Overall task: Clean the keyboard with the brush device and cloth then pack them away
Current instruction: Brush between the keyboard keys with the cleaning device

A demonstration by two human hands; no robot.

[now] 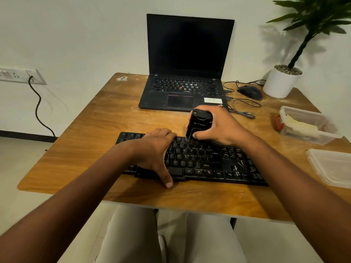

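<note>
The brush device, gripped upright in the right hand, is best swept along the rows while the keyboard is steadied by the spread left hand.

keyboard: black with white key legends, under both your hands.
brush: glossy black with a pale logo, in your right hand.
table: you work on orange-brown wood grain with pale scuffs.
laptop: black beyond your hands, dark screen, red dot among the keys, white sticker.
mouse: black, beyond your right hand.
pot: white, holding green leaves.
box: clear, right of your right hand, cream and red inside.
trousers: beige.
</note>
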